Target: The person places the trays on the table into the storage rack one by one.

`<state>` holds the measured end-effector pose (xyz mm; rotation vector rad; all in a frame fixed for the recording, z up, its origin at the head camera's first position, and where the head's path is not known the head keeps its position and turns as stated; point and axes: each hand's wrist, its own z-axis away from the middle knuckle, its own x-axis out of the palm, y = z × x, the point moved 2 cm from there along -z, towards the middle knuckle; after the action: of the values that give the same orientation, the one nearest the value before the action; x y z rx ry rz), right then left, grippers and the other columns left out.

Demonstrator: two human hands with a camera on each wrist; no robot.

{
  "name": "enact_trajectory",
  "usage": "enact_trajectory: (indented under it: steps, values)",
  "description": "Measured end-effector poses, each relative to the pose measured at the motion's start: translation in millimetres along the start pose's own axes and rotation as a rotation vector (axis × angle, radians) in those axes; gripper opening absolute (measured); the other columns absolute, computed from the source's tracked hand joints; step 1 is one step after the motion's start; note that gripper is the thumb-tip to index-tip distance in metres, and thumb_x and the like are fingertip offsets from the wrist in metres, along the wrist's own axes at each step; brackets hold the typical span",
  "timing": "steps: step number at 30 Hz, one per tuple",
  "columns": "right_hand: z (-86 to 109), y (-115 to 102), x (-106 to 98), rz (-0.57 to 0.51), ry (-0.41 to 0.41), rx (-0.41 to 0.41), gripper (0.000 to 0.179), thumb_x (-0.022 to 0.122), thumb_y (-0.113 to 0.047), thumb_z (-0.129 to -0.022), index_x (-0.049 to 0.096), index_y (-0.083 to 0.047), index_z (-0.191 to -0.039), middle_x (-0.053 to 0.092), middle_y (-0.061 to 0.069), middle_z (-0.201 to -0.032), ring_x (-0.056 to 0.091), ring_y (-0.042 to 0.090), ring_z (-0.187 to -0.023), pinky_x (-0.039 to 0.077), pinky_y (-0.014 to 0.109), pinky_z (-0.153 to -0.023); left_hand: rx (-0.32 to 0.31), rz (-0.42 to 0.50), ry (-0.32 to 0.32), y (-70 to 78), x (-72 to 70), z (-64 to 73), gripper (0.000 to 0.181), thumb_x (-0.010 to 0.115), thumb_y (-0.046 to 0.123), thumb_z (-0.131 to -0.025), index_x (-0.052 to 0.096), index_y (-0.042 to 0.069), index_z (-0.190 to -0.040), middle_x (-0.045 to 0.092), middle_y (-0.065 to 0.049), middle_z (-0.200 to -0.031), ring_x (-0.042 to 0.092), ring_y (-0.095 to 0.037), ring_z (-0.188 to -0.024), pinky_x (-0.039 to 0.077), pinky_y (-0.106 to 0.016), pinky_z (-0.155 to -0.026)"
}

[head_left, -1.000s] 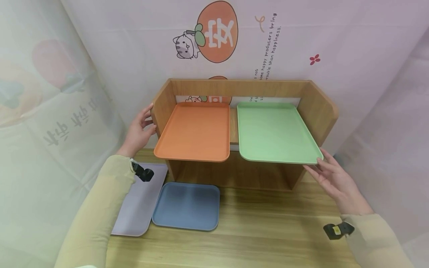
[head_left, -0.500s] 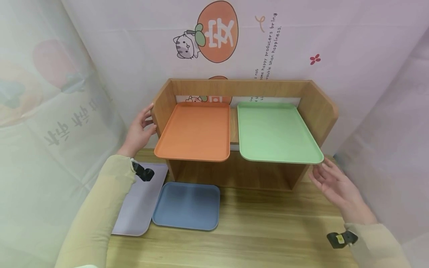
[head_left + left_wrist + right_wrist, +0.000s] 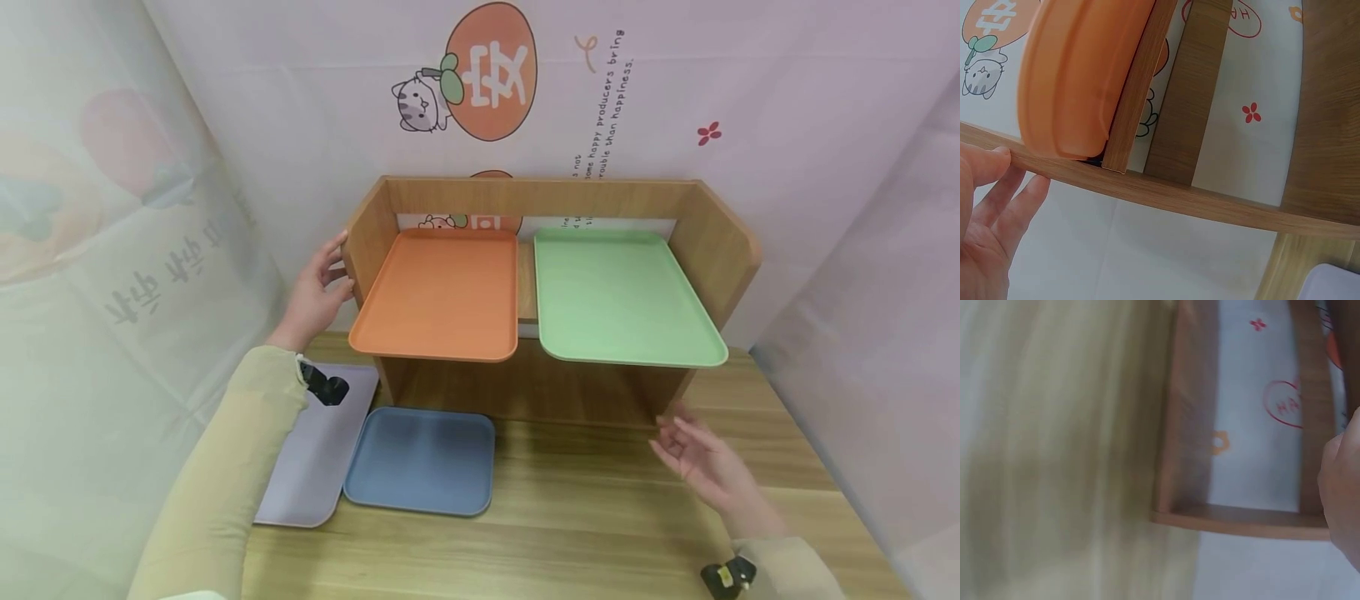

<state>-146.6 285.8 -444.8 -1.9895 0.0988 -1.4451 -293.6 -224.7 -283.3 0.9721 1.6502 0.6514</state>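
My left hand (image 3: 313, 292) touches the outside of the wooden shelf's (image 3: 716, 250) left side panel, with its fingers bent loosely. In the left wrist view its fingertips (image 3: 1038, 182) lie at the panel's edge, beside the orange tray (image 3: 442, 292). That tray and a green tray (image 3: 626, 296) lie side by side on the upper board, their front ends jutting out past it. My right hand (image 3: 705, 467), slightly blurred, hovers in front of the shelf's lower right corner with loosely bent fingers and nothing in them.
A blue tray (image 3: 420, 462) lies on the wooden table (image 3: 570, 542) in front of the shelf. Left of it is a lilac tray (image 3: 311, 467), partly under my left forearm. Printed white cloth (image 3: 300, 100) hangs behind and on both sides.
My right hand has come away from the green tray's front right corner and moved down and to the left. The left hand stays against the shelf's side panel, and the trays look unmoved.
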Motion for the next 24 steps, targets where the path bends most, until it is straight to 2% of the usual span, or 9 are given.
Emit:
enact_trajectory:
  steps: [2,8,12,21,24]
  values:
    - [0.2,10.8,-6.7,0.016,-0.006,0.029,0.040,0.018,-0.004,-0.102,0.051,-0.013,-0.121,0.060,0.007,-0.114,0.057,0.016,-0.105,0.044,0.034,-0.105,-0.004,-0.004,0.000,-0.7,0.8,-0.5,0.072,0.052,0.002,-0.094,0.022,0.041,-0.148,0.035,-0.013,-0.149,0.046,-0.035,-0.126,0.049,-0.048,-0.096]
    - [-1.5,42.7,-25.8,0.157,0.021,0.107,0.039,0.021,-0.005,-0.102,0.048,-0.021,-0.124,0.061,0.000,-0.113,0.057,0.010,-0.103,0.046,0.032,-0.102,0.004,-0.003,0.000,-1.8,1.0,-0.4,0.073,0.051,0.002,-0.095,0.022,0.042,-0.148,0.035,-0.013,-0.149,0.046,-0.036,-0.126,0.049,-0.048,-0.096]
    - [-4.8,60.7,-33.8,0.202,0.042,0.157,0.040,0.022,-0.005,-0.102,0.050,-0.025,-0.122,0.060,-0.003,-0.111,0.057,0.007,-0.101,0.047,0.032,-0.101,0.014,-0.003,0.001,-1.8,0.7,-0.6,0.073,0.051,0.001,-0.094,0.022,0.040,-0.149,0.035,-0.014,-0.149,0.047,-0.036,-0.126,0.049,-0.049,-0.095]
    - [-13.7,88.8,-39.8,0.313,0.119,0.193,0.041,0.028,-0.003,-0.101,0.056,-0.029,-0.116,0.062,-0.007,-0.105,0.059,0.005,-0.097,0.049,0.033,-0.099,0.006,-0.005,0.005,-3.0,0.6,-1.0,0.073,0.052,0.002,-0.094,0.023,0.041,-0.148,0.036,-0.013,-0.149,0.047,-0.036,-0.125,0.050,-0.049,-0.095]
    - [-15.2,96.0,-43.0,0.354,0.162,0.200,0.037,0.032,-0.003,-0.101,0.054,-0.029,-0.116,0.062,-0.007,-0.104,0.060,0.006,-0.098,0.050,0.034,-0.098,0.006,-0.003,0.005,-3.7,0.7,-1.3,0.073,0.052,0.002,-0.094,0.023,0.042,-0.148,0.036,-0.013,-0.149,0.047,-0.036,-0.125,0.050,-0.049,-0.095]
